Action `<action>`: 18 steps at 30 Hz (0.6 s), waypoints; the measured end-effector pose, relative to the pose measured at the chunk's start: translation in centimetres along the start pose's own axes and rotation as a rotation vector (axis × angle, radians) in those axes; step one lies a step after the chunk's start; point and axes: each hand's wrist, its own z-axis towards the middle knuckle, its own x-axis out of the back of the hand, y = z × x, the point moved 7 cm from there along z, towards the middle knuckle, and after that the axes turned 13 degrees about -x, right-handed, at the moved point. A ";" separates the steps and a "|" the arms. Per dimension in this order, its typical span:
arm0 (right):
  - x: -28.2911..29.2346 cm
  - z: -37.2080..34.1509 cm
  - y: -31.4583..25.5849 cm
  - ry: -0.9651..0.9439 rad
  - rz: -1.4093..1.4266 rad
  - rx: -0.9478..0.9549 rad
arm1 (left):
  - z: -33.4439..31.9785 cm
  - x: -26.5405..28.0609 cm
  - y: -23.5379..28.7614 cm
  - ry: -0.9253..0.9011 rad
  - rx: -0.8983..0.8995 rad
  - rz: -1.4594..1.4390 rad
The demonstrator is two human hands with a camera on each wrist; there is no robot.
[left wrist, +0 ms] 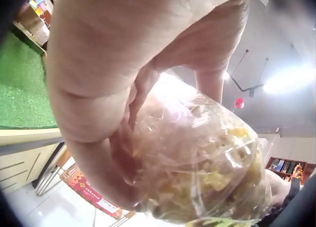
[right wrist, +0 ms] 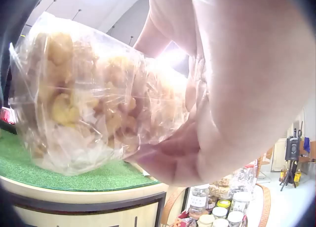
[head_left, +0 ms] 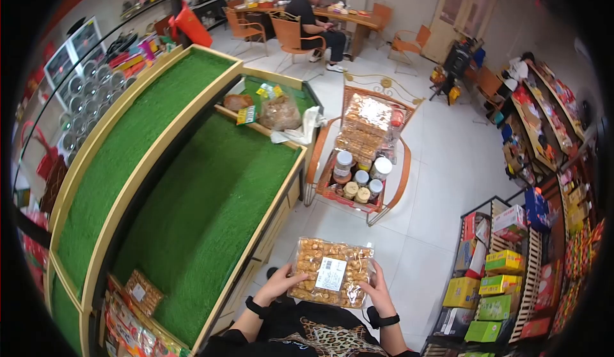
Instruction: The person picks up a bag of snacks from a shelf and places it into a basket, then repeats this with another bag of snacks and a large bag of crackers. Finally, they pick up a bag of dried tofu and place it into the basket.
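A clear plastic packet of golden-brown snack pieces (head_left: 313, 255) with a white label is held up in front of the chest. My left hand (head_left: 283, 282) grips its left side, thumb on top, and my right hand (head_left: 380, 291) grips the right side the same way. In the left wrist view the fingers curl round the edge of the crinkled packet (left wrist: 197, 172). The right wrist view shows the packet (right wrist: 98, 103) pinched between thumb and fingers, its wrapper shiny.
On the left stands a display stand lined with green turf (head_left: 211, 184), a flat snack packet (head_left: 144, 292) in its near corner. Ahead, a rattan chair (head_left: 403, 171) bears snack packets and several jars (head_left: 361, 178). Shelves with boxes (head_left: 499, 283) stand at the right. A person (head_left: 310, 21) sits at the back.
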 end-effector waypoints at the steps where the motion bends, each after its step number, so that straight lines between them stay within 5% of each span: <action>1: 0.2 0.1 0.2 0.021 0.015 0.005 | 0.6 -0.1 0.4 0.001 -0.008 -0.050; 9: 2.5 0.8 -1.3 0.222 0.064 0.069 | 7.1 -1.7 4.6 -0.176 -0.101 -0.157; 18: 2.6 5.9 -7.6 0.237 0.141 0.143 | 16.9 -0.1 9.9 -0.376 -0.159 -0.093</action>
